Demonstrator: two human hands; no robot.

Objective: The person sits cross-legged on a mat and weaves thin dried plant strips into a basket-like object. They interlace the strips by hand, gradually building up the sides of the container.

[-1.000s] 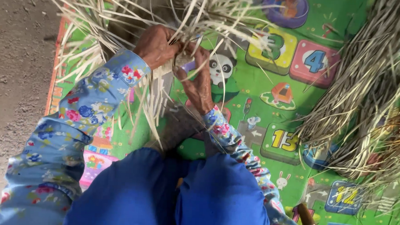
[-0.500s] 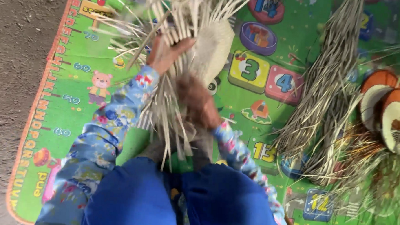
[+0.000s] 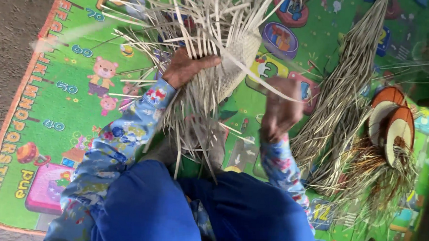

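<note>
A half-woven piece of pale straw (image 3: 236, 54), with many loose strips fanning out, lies on a green play mat (image 3: 70, 109) in front of my knees. My left hand (image 3: 185, 68) presses down on the woven part and grips a cluster of strips. My right hand (image 3: 280, 111) is lifted to the right, fingers closed around a single long strip (image 3: 255, 76) that runs back to the weave. Both arms wear blue flowered sleeves.
A long bundle of dry straw (image 3: 340, 102) lies to the right on the mat. Beside it sit two round brown-and-white woven discs (image 3: 392, 126) with loose fringe. Bare grey ground (image 3: 11, 34) borders the mat on the left. My blue-clad legs fill the bottom.
My right hand has pulled away from the weave toward the right, drawing one strip out. The left hand stays on the weave. The view has shifted, showing more of the mat.
</note>
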